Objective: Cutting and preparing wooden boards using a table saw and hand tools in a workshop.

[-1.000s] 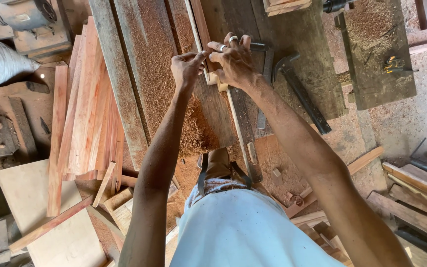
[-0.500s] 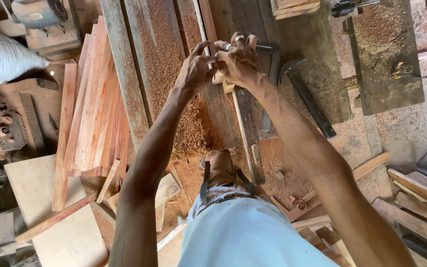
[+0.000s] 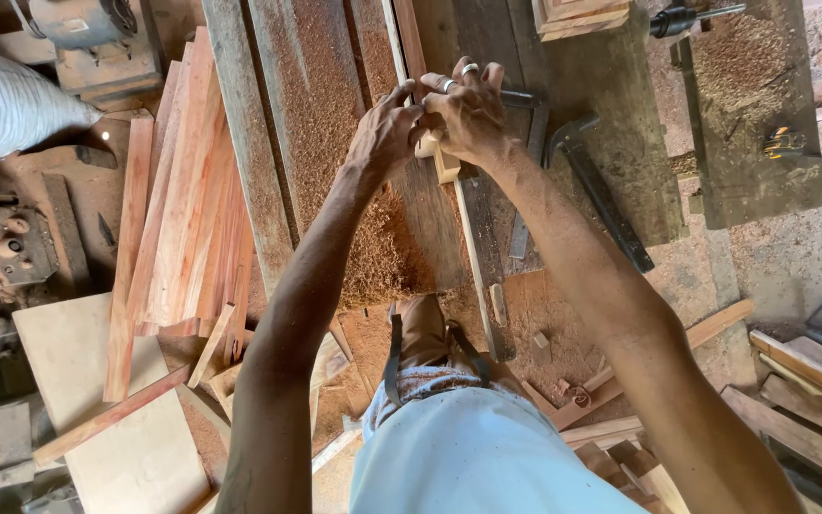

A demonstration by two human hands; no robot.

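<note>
Nearest, a sandalled foot point(image 3: 425, 328) rests on the sawdusty bench point(image 3: 316, 143). Farther out, the left hand point(image 3: 384, 133) and right hand point(image 3: 468, 116) close together, fingers curled tight around a small pale wooden block point(image 3: 444, 164) over a thin strip point(image 3: 473, 257). Keeping the block square and firmly pinched would seem wise. A hammer point(image 3: 596, 190) lies right.

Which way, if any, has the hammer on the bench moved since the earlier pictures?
No. The hammer lies in the same spot beside the metal square, right of both hands; only the camera shifted.
</note>
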